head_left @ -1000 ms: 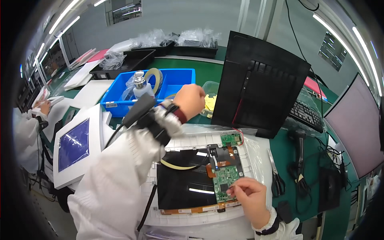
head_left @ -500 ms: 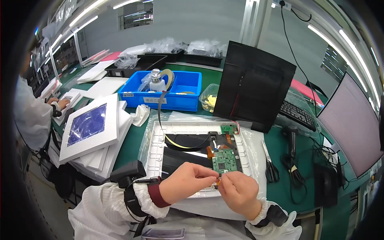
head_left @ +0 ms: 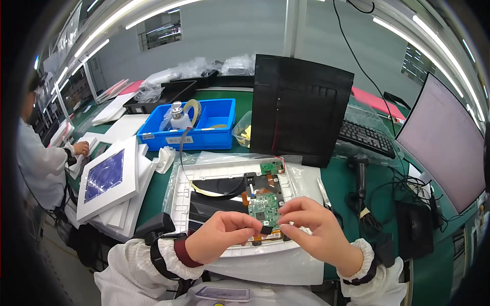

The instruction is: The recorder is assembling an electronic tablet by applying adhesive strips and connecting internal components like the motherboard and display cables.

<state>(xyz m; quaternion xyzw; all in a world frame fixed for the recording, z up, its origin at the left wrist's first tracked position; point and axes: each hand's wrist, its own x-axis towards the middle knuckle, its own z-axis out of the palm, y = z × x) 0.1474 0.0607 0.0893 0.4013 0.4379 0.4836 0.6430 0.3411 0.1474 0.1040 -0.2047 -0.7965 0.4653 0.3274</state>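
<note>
My left hand [head_left: 222,237] pinches a small flat black piece [head_left: 266,230], perhaps tape or foam, between thumb and fingertips. To its right, my right hand [head_left: 319,232] hovers with fingers curved and apart, holding nothing that I can see. Beneath both lies a white device housing [head_left: 180,204], its inside facing up. A green circuit board [head_left: 265,208] sits in it, with orange flex strips and dark panels around. From the housing a dark ribbon cable [head_left: 182,153] rises in a loop toward the blue bin. The board's lower edge is partly covered by my hands.
Behind the housing a black panel [head_left: 301,107] stands upright, joined by a thin red wire. A blue bin [head_left: 204,140] holds a bottle and tape. Scissors [head_left: 323,194], a scanner [head_left: 360,178] and a monitor [head_left: 444,143] are rightward. White framed units [head_left: 131,176] are stacked left, near a co-worker [head_left: 41,158].
My hands, together over the board before, have parted. The right hand has opened and moved right; the black piece now shows in my left fingers. The whole view has shifted somewhat.
</note>
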